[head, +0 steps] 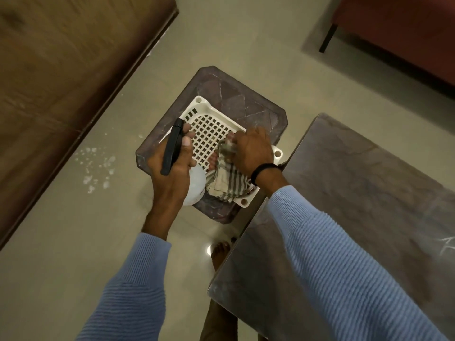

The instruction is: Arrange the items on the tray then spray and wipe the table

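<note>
The big brown table (357,193) stands on the right, and just beside it a small brown stool (246,102) holds the white tray (202,104) full of holes. The striped cloth (229,185) lies in the tray's near end with the right hand (251,151) bunched tight on its top, and the left hand (172,173) is wrapped round the spray bottle (171,143) at the tray's left edge. If the cloth is pulled fast it could drag the light tray off the stool, maybe because it is caught on something pink under it that is hard to see, and the bottle could bump the rim and slip.
</note>
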Demonstrator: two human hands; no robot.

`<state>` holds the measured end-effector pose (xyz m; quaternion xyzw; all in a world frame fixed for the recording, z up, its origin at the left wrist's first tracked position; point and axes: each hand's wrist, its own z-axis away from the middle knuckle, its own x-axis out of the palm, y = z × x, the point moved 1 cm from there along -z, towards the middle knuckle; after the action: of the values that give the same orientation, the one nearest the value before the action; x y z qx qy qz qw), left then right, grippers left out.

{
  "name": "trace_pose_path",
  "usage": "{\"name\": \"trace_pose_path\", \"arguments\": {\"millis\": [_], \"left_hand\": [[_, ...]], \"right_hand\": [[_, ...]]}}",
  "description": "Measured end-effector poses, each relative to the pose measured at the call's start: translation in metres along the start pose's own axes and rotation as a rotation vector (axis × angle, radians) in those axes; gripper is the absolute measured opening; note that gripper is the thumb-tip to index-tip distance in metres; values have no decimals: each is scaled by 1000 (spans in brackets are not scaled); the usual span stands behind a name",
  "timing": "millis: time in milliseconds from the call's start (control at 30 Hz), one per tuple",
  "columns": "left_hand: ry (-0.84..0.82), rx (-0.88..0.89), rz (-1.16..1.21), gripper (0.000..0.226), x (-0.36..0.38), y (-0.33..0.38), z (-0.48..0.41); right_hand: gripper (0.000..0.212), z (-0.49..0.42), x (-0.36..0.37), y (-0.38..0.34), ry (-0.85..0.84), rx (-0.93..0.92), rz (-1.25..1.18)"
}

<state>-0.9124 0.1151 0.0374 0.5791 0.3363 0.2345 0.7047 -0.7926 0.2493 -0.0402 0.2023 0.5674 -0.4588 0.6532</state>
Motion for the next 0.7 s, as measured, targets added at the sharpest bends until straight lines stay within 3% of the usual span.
{"name": "trace_pose_path", "arguments": {"millis": [167, 267, 500, 600, 700], "left_hand": [[-29, 11, 17, 24, 0, 0, 2], [-48, 8, 20, 23, 3, 4, 6], [-145, 20, 19, 12, 26, 21, 39], [-195, 23, 46, 12, 46, 26, 61], [-231, 16, 57, 12, 73, 31, 82]], "right_hand": [[41, 10, -11, 3, -112, -88, -237], [26, 32, -29, 12, -103, -94, -356], [22, 128, -78, 74, 116, 4, -522], [40, 169, -94, 120, 246, 111, -466], [40, 202, -89, 157, 420, 204, -375]]}}
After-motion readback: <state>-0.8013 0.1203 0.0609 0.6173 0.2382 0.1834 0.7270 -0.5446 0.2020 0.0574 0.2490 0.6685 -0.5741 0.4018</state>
